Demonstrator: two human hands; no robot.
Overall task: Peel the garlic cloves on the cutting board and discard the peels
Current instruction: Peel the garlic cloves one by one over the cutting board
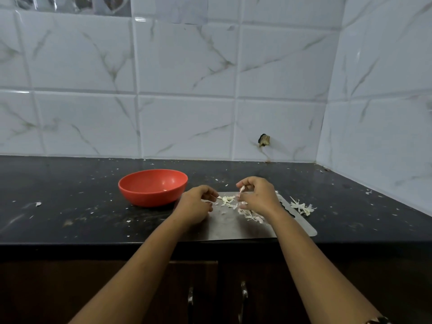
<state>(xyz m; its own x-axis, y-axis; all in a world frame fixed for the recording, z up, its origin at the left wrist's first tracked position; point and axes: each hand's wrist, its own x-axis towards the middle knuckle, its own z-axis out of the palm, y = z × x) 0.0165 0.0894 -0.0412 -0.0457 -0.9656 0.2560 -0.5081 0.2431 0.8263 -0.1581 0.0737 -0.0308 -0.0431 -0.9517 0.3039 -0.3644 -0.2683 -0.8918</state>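
Left hand [196, 204]: fingertips pinch small pale garlic clove [219, 197], tip pointing right. Right hand [257, 195]: just beside, pinches papery peel strip [242, 189]. Loose pale peels [250, 215]: beneath right hand, on flat grey metal cutting board [233, 228]. Round red plastic bowl [153, 187]: beyond left hand.

Your left hand [195, 205] hides what it pinches; only a pale tip shows, perhaps a garlic clove [219, 197]. The scrap [242, 189] your right hand [257, 195] pinches and the speck [165, 190] in the red bowl [152, 198] are too small to name.
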